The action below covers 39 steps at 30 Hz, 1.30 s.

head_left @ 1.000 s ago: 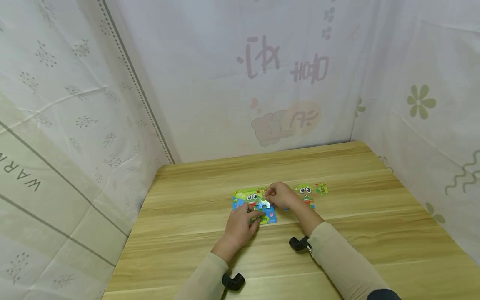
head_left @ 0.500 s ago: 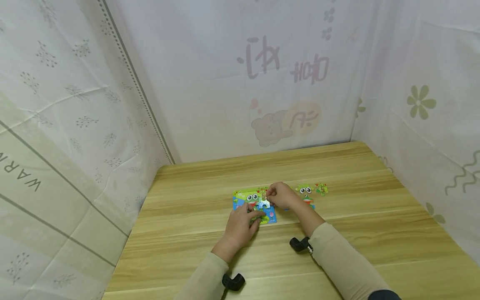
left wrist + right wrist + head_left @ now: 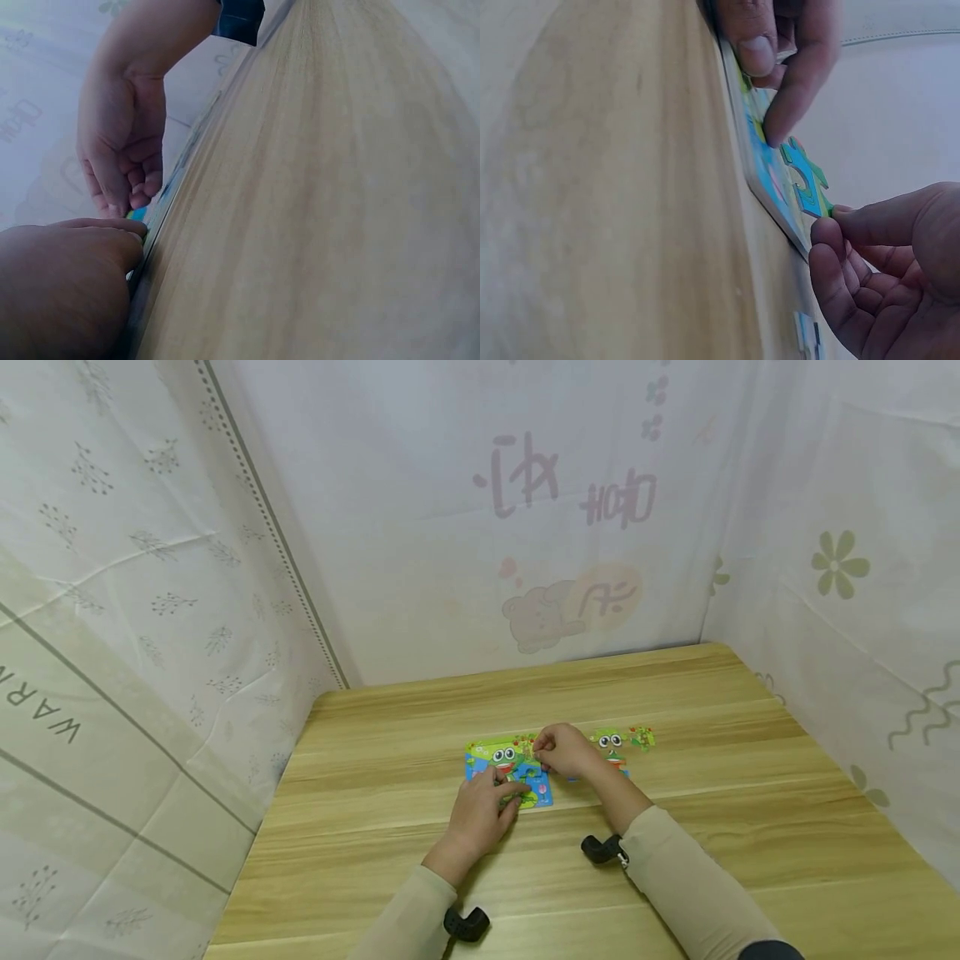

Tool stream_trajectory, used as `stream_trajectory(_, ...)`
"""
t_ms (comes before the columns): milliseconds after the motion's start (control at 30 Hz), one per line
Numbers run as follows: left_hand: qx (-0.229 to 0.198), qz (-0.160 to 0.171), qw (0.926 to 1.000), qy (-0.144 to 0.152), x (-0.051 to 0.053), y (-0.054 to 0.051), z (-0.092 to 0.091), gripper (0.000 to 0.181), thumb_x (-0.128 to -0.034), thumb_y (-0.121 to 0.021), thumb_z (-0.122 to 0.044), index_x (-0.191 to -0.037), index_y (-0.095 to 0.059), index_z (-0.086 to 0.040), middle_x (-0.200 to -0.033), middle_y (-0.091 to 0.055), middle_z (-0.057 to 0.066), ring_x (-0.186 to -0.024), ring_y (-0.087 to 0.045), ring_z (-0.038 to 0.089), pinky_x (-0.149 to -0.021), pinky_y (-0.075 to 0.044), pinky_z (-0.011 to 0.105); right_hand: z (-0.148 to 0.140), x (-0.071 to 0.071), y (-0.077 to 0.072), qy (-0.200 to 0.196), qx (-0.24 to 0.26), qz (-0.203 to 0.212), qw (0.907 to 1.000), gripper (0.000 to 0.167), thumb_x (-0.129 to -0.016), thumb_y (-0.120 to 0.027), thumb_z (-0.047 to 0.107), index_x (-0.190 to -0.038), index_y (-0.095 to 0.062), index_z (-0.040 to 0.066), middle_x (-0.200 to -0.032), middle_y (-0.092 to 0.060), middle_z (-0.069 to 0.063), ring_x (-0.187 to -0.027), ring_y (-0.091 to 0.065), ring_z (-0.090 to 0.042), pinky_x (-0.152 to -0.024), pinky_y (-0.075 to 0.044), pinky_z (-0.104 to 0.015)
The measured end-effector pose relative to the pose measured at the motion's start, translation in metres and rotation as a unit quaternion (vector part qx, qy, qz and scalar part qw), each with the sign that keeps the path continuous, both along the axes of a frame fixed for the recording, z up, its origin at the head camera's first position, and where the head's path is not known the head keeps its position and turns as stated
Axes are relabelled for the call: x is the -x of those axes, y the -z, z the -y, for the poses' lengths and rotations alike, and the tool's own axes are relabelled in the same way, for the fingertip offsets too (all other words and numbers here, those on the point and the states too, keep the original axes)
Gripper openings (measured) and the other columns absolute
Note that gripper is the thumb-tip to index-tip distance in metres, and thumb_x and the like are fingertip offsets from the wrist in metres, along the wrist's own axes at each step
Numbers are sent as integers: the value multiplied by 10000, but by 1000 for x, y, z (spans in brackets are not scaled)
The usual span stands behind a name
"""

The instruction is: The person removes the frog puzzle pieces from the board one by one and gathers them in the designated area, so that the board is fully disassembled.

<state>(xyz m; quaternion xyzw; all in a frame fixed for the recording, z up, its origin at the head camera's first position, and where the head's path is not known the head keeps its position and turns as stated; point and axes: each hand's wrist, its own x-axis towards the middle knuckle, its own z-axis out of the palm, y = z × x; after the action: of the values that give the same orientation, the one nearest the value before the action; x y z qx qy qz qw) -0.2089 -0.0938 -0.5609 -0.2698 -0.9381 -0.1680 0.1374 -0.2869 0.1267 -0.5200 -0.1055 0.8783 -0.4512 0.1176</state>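
A frog jigsaw puzzle (image 3: 480, 750) in green and blue lies flat on the wooden table. My left hand (image 3: 474, 814) rests on its lower part, and in the right wrist view its thumb and a finger (image 3: 799, 97) are spread over the board. My right hand (image 3: 566, 752) is at the puzzle's right side. Between thumb and forefinger it pinches a blue-and-green puzzle piece (image 3: 808, 180) by one edge. In the right wrist view this piece is tilted and lifted off the board. The left hand hides part of the picture.
To the right of the puzzle lie loose pieces, one with frog eyes (image 3: 611, 741) and a smaller green one (image 3: 642, 737), partly behind the right wrist. Black camera mounts (image 3: 467, 925) are on both wrists. Printed curtains (image 3: 420, 527) surround the table (image 3: 360, 827).
The pinched puzzle piece has changed its tilt: the bright glare on it is gone. Both hands stay nearly in place.
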Motion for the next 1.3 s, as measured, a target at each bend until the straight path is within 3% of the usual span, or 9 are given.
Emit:
stream_trajectory(300,-157,-71,9998,37,0,-1,1,202,-1006,-733,-313,-1194,-795,-356,-1082,-588,-41,-871,-561,156,-715,-412,308,-16,-3,-4,215,224,-54,9995,43,-1014,-702,106,-1013,-719,67,-891,-674,-78,-760,-691,-209,-618,-585,-296)
stream_trajectory(500,-316,9,9995,59,0,2,2,184,-1008,-733,-310,-1174,-801,-349,-1076,-583,-54,-895,-567,148,-739,-429,321,-30,-8,-5,132,527,-31,9985,59,-1018,-684,80,-1051,-707,36,-905,-678,-103,-743,-693,-237,-629,-602,-329)
stream_trajectory(900,-761,-27,9971,25,0,3,2,117,-986,-763,-316,-1090,-813,-335,-964,-560,-122,-825,-525,89,-715,-379,288,-55,-15,-11,100,430,-269,9987,73,-1033,-679,132,-1061,-706,71,-926,-681,-82,-789,-692,-249,-674,-605,-379)
stream_trajectory(1167,-1126,274,9933,-25,3,1,10,95,-996,-750,-316,-1071,-804,-296,-1026,-624,-154,-965,-611,91,-870,-498,366,-75,-20,-10,180,539,-207,9982,89,-1033,-679,123,-1071,-689,44,-929,-679,-97,-790,-693,-266,-677,-612,-393)
stream_trajectory(1300,-1250,403,9912,-138,3,-4,19,57,-991,-756,-301,-1031,-795,-290,-946,-597,-150,-811,-536,85,-727,-473,307,-83,-22,-12,223,627,-137,9977,104,-1030,-681,116,-1088,-687,30,-951,-682,-120,-817,-705,-285,-726,-634,-430)
